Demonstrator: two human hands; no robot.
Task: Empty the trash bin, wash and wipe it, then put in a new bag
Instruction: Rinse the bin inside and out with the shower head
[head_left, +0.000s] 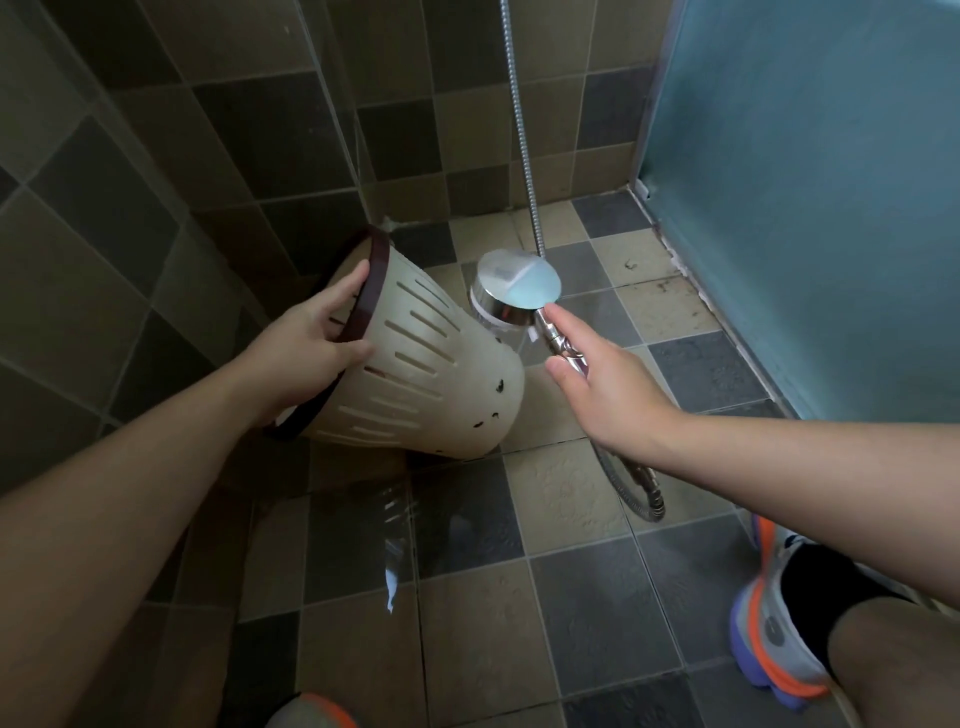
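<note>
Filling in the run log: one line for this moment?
stage: washing | left hand: grips trash bin rim, tilted | right hand: holds shower head handle | floor: wet

We find no readable text, no labels, no brands, no numbers, no signs anywhere in view.

L hand (311, 338) grips tilted bin (431, 374), R hand (602, 384) prob. showerhead (519, 286).
</note>
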